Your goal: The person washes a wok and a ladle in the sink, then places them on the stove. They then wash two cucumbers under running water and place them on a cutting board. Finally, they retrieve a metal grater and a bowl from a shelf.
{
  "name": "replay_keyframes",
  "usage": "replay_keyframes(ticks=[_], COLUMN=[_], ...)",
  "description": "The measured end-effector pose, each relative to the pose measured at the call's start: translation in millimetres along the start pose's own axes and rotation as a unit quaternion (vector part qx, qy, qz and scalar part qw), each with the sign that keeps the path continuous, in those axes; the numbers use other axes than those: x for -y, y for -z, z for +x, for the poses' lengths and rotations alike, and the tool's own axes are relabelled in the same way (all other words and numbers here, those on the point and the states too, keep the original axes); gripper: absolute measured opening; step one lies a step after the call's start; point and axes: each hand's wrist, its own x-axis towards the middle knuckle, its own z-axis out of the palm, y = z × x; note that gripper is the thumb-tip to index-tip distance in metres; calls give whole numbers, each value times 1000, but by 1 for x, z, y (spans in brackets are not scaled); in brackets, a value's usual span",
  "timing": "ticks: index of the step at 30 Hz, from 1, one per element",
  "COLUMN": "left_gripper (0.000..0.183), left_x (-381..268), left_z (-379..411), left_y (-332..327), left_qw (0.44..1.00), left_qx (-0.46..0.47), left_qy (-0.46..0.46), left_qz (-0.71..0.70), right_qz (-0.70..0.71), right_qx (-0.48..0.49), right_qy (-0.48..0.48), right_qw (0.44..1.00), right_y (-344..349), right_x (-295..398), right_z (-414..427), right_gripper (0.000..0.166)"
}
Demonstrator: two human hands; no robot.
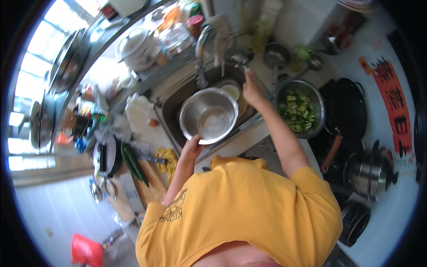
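My left hand (192, 149) grips the near rim of a stainless steel mixing bowl (187, 115), which is tilted over the sink (168, 105). A little cloudy liquid seems to lie in its bottom. At the sink's back right corner, my right hand (252, 89) has its fingers closed around the handle of a metal utensil (241, 59); its head is blurred. Under and behind the bowl, a small pale bowl (232, 90) stands in the sink, partly hidden. The curved faucet (201, 50) rises at the sink's back edge.
Right of the sink, a steel bowl (322, 110) holds chopped greens, beside a black wok (347, 106) and a steel pot (368, 172). On the left, a cucumber (133, 163) lies on a wooden cutting board (153, 183) near a cleaver (141, 150) and a yellow cloth (168, 162).
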Motion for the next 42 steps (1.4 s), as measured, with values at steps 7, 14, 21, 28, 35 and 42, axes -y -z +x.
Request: replay_keyframes(ticks=[7,14,21,28,35,42], left_gripper=[25,28,35,31,33,41], left_x=[-42,-47,-46,-44,-45,-54], left_z=[17,28,31,23,33,33], left_y=[-72,-63,-71,-68,-76,-59], left_qw=[997,993,994,994,999,989], left_qx=[-54,-59,-40,-31,10,-93], left_qy=[-49,-86,-81,-107,-38,-118], left_qz=[-22,-47,55,21,30,17], right_qz=[-110,131,-212,-125,116,346], right_qx=[269,227,393,703,524,173], right_qy=[70,121,192,222,284,-261], right_qw=[954,957,874,664,794,884], right_y=[-41,-44,-109,-98,-130,-54], right_x=[-49,3,45,62,30,7], right_z=[68,45,12,13,-1,34], right_gripper=[71,41,61,41,30,29])
